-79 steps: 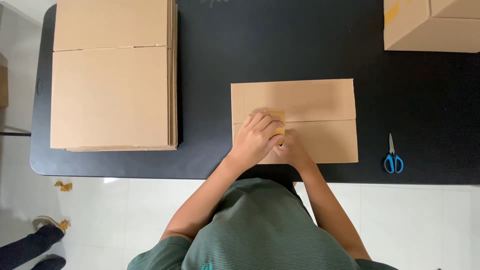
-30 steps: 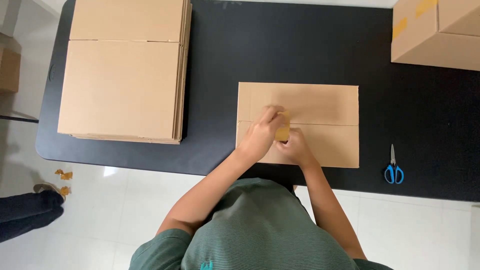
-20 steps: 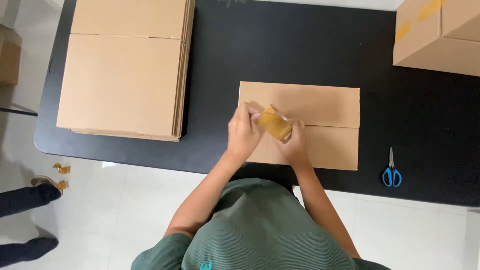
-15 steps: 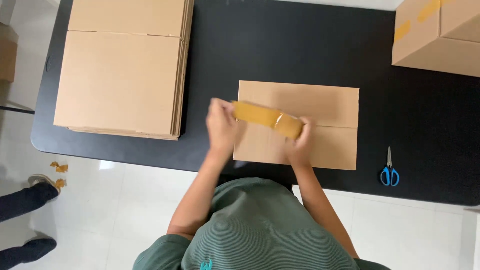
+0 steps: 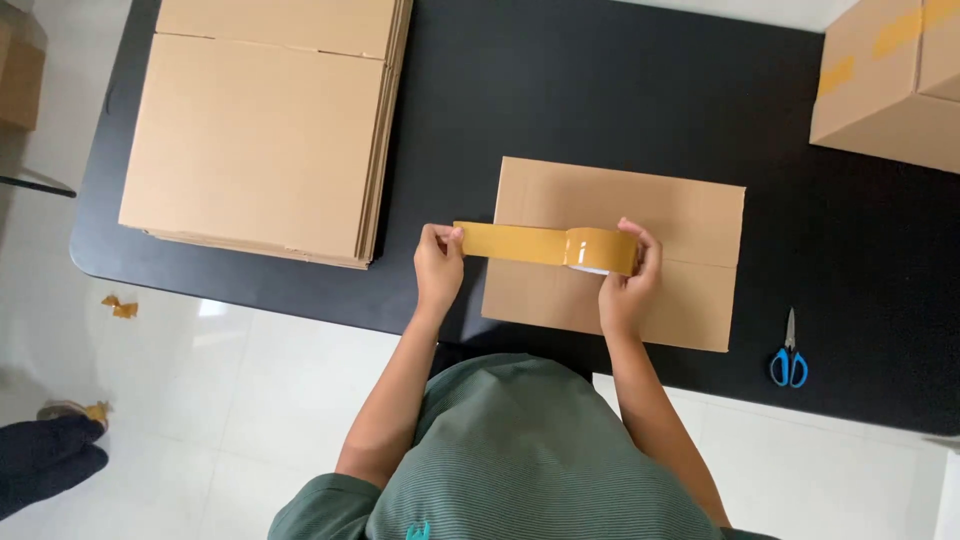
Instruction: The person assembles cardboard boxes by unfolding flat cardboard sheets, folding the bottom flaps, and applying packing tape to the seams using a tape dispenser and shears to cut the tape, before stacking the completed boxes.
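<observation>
A cardboard box [image 5: 650,210] stands on the black table [image 5: 600,90] with its top flaps closed. My right hand [image 5: 628,280] grips a roll of brown packing tape [image 5: 600,250] over the box's centre seam. My left hand [image 5: 438,268] pinches the free end of the tape strip [image 5: 510,242], which stretches left from the roll past the box's left edge.
A stack of flattened cardboard boxes [image 5: 260,120] lies at the table's left. A taped box [image 5: 890,80] stands at the far right corner. Blue-handled scissors [image 5: 788,355] lie right of the box. Tape scraps [image 5: 120,306] and another person's foot [image 5: 45,450] are on the floor.
My left hand has pulled the tape end leftward off the roll, drawing out a long strip beyond the box's left edge. My right hand stays holding the roll on the seam.
</observation>
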